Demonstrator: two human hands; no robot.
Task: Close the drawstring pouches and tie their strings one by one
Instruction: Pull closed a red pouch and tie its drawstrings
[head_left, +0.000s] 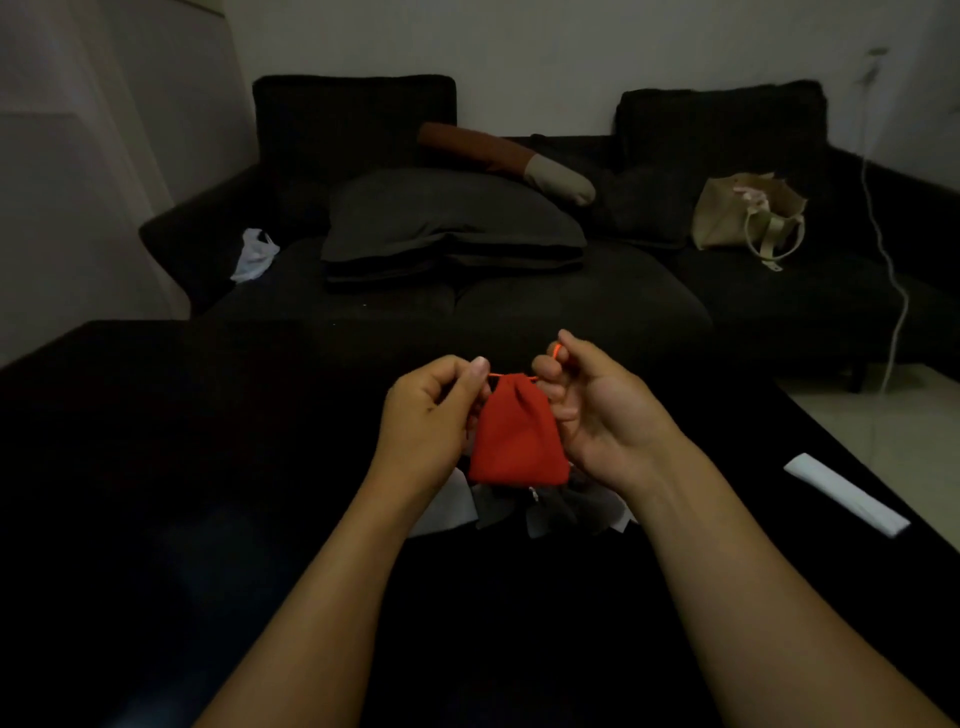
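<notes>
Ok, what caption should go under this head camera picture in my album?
Two hands, left hand and right hand, pull the orange strings of a red pouch tight.

No readable text anywhere: the white paper strip (847, 494) at 4 o'clock on the dark table (208, 467) shows no lettering, and the beige bag (748, 213) at 2 o'clock carries none legible.

Head view; faces forward, downward; close
</notes>
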